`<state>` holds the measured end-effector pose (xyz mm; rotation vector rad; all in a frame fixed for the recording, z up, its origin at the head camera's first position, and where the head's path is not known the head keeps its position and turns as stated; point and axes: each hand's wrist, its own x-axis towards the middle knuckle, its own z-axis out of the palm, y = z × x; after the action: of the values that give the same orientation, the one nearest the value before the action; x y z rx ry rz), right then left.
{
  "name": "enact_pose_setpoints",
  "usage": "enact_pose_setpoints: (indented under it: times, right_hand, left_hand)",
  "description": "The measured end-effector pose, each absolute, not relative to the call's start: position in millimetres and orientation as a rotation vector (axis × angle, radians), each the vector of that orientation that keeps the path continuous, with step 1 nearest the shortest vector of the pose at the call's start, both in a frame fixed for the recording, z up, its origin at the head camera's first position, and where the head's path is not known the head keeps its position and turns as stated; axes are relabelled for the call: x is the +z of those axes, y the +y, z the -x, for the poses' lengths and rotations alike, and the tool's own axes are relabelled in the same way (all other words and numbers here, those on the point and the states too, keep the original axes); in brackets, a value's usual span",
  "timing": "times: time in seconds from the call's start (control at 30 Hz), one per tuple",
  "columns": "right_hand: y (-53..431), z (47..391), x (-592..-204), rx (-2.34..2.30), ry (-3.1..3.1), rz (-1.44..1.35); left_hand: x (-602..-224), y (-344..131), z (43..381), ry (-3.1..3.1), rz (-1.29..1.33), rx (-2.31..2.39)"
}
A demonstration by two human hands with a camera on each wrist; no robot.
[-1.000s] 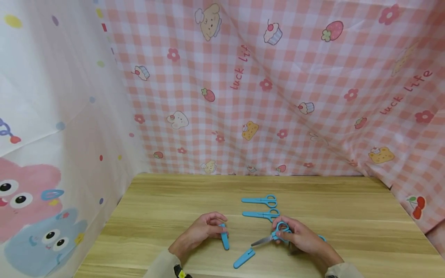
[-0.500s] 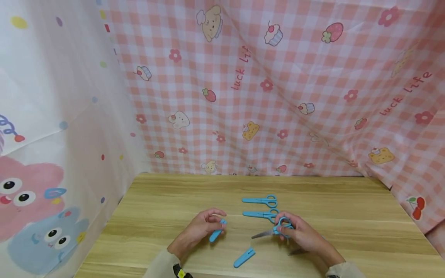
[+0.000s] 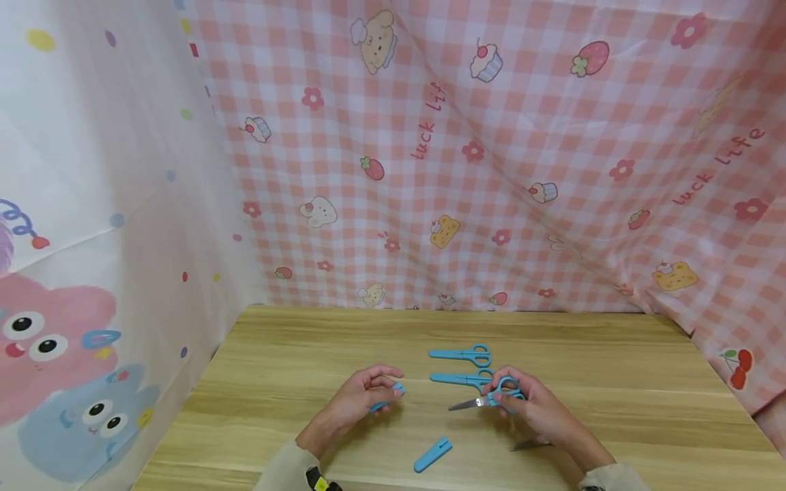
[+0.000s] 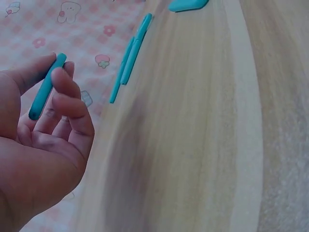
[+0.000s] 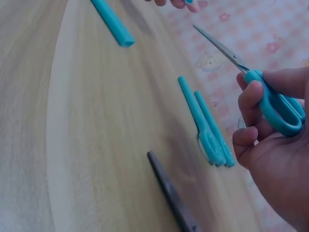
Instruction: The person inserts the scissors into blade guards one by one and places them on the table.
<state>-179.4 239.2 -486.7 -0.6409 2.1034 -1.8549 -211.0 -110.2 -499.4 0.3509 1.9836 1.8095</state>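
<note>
My left hand (image 3: 357,401) pinches a blue scissors sheath (image 4: 47,88) between thumb and fingers, held above the table. In my right hand (image 3: 533,404) is a pair of blue-handled scissors (image 5: 273,102), gripped at the handles. Their bare metal blades (image 3: 467,404) look closed and point left toward the other hand. A second blue sheath (image 3: 433,455) lies on the table between the hands, nearer the front. Under my right forearm lies another bare scissors blade (image 5: 170,192); its handles are hidden in the head view.
Two sheathed blue scissors lie side by side behind my hands, the farther pair (image 3: 459,354) and the nearer pair (image 3: 457,378). The wooden table (image 3: 295,341) meets a pink checked cloth (image 3: 393,170) at the back and a white printed cloth (image 3: 153,259) on the left.
The sheath in my left hand has turned from near upright to slanting, and that hand has risen slightly. My right hand has lifted the scissors a little away from the sheath on the table.
</note>
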Motion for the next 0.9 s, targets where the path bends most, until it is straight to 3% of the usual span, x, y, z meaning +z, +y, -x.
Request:
enact_pose_setpoints:
  times: [0.9]
  right_hand:
    - [232.1,175.2,-467.7,-1.947,2.157,0.429]
  left_hand:
    - [-480.5,-83.1,206.0,2.045,-0.429,1.796]
